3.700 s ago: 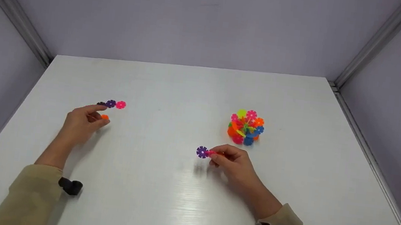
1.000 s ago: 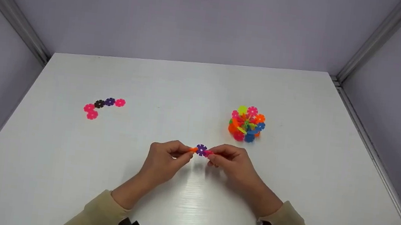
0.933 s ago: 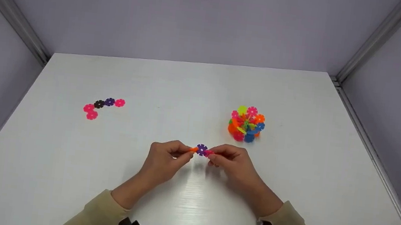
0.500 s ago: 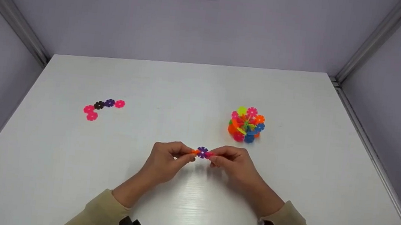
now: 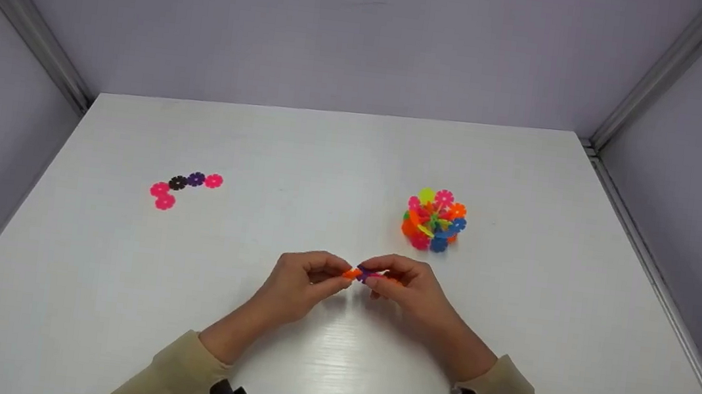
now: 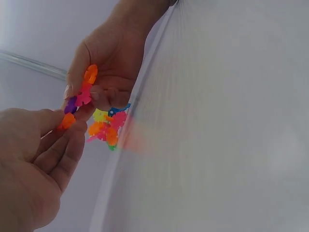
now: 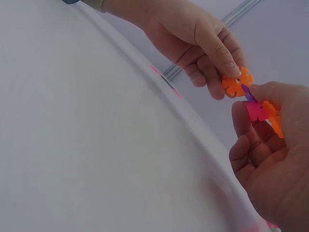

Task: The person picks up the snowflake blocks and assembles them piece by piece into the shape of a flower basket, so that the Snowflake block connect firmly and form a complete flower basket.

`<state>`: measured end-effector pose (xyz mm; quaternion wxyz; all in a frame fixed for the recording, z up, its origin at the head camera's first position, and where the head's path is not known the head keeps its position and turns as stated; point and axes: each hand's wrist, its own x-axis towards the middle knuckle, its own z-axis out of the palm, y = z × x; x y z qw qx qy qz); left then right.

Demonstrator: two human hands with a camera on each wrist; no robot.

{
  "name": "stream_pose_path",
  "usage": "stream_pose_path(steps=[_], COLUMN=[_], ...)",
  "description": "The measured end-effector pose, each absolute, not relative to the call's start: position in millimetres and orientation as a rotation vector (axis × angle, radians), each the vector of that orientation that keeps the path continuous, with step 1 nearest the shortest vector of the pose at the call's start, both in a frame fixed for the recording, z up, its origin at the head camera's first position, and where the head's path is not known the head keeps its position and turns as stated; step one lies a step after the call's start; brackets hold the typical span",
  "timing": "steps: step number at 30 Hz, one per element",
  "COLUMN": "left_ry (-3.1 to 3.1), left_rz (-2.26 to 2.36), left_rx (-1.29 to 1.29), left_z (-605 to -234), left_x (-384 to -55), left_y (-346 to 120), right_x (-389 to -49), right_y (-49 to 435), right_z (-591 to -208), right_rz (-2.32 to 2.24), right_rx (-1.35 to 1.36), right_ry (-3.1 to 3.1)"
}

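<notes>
Above the middle of the table, my left hand (image 5: 296,284) pinches an orange snowflake disc (image 7: 232,88) between thumb and fingers. My right hand (image 5: 414,291) pinches a short chain of notched discs by its purple disc (image 6: 71,105). Behind the purple one follow a pink disc (image 7: 256,111) and a second orange disc (image 6: 90,74), partly within the right palm. In the right wrist view, the edge of the left hand's orange disc meets the purple disc, which is turned nearly edge-on. Fingertips of both hands are close together.
A ball-like cluster (image 5: 434,221) of joined colourful discs stands beyond my right hand. At the left of the white table (image 5: 290,150) lies a row of loose discs: pink (image 5: 213,181), purple (image 5: 196,179), black (image 5: 177,183) and two more pink ones. Walls rise behind and at the sides.
My left hand took an orange disc from the left row and brought it to the middle, against the purple disc. Since half a second ago the purple disc has turned, and my right fingers pinch it.
</notes>
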<state>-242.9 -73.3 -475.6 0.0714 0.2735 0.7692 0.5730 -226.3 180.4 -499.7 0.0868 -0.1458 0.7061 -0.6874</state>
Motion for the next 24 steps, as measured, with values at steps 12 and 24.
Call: stream_pose_path(steps=[12, 24], left_ry=[2.768, 2.906], left_rz=[1.614, 1.328], left_rx=[0.505, -0.039], left_z=[-453, -456], left_x=[-295, -341], left_y=[-207, -321], right_x=[-227, -229], right_y=[181, 181], right_z=[-496, -499], right_rz=[-2.121, -2.14], right_rx=[-0.218, -0.209], right_ry=[2.057, 2.046])
